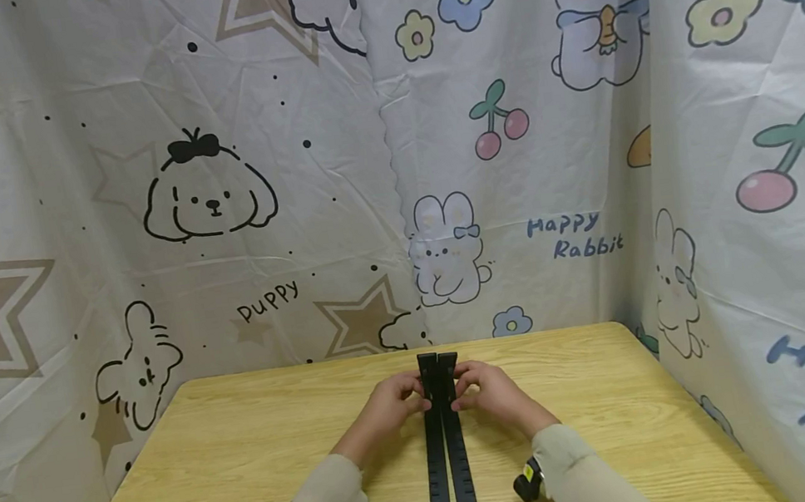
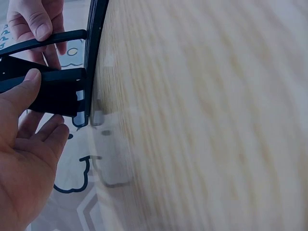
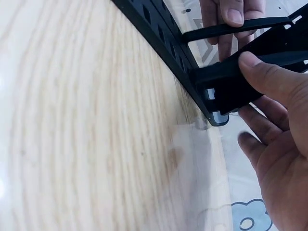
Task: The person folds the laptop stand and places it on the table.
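Observation:
A black plastic stand (image 1: 435, 456) is on the table, its two long notched strips side by side and pointing toward me. At its far end, upright black pieces rise from the strips. My left hand (image 1: 398, 398) pinches the left upright, thumb (image 2: 32, 77) on the near bar and fingers behind and below. From the other side, my right hand (image 1: 491, 391) grips the right upright, its thumb (image 3: 250, 60) pressed on the near bar. In the right wrist view, slots run along the base strip (image 3: 159, 29), and part of the upright is hidden behind the thumb.
The wood-grain table (image 1: 261, 452) ends just beyond the stand, close to a printed curtain (image 1: 337, 209). More curtain (image 1: 774, 264) hangs along the right side. Each wrist carries a small black camera, one of them beside the right sleeve (image 1: 529, 482).

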`<state>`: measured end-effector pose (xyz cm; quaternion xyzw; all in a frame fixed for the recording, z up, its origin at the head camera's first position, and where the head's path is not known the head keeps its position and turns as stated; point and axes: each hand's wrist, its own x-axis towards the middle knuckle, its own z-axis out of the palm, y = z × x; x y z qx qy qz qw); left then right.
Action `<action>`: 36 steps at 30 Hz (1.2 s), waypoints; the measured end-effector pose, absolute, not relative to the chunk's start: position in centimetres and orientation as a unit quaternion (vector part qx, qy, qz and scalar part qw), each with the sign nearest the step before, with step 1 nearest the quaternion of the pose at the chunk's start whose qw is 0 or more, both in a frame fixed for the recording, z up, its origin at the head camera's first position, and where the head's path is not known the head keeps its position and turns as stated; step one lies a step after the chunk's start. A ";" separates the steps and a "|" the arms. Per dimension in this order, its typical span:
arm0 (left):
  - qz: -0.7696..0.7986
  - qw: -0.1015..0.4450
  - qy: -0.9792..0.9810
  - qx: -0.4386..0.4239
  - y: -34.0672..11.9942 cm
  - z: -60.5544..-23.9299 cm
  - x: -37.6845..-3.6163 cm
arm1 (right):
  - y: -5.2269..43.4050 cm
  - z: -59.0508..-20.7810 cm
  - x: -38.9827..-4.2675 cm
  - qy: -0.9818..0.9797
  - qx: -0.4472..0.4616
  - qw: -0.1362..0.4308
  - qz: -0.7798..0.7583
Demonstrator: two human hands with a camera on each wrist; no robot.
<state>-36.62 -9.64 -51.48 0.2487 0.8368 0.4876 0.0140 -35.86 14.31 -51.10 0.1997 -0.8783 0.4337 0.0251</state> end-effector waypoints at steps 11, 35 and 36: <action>0.504 -0.009 0.838 0.208 -9.7 -51.6 -36.8 | 13.9 -51.6 -36.6 -0.861 0.197 0.036 0.468; 0.572 -0.008 0.809 0.136 -9.6 -51.3 -37.7 | 12.9 -51.6 -37.1 -0.804 0.088 0.064 0.584; 0.575 -0.007 0.806 0.140 -9.6 -51.2 -37.7 | 12.9 -51.6 -37.1 -0.803 0.094 0.061 0.586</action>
